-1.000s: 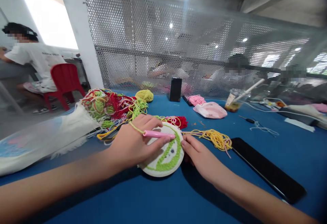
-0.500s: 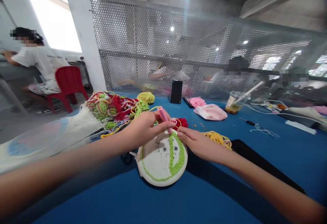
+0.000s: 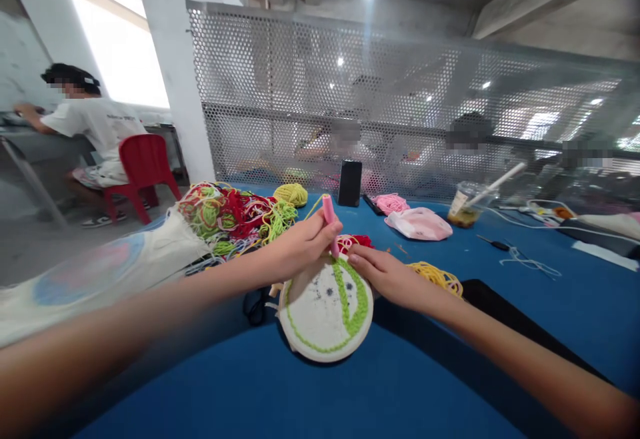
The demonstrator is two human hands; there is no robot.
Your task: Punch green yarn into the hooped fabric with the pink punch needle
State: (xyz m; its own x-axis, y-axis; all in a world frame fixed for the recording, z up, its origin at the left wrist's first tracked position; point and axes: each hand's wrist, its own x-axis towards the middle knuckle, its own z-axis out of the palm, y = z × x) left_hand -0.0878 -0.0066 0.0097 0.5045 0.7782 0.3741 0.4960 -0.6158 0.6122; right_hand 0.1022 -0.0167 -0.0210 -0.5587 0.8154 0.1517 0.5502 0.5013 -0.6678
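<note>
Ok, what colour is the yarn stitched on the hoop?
Lime green yarn, shown best in the head view.

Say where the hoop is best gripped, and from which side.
Probably at the near rim of the hoop, coming from the person's side. That stretch of the round rim is bare, while the right hand rests at the far edge and the punch needle, held in the left hand, points down at the fabric there.
</note>
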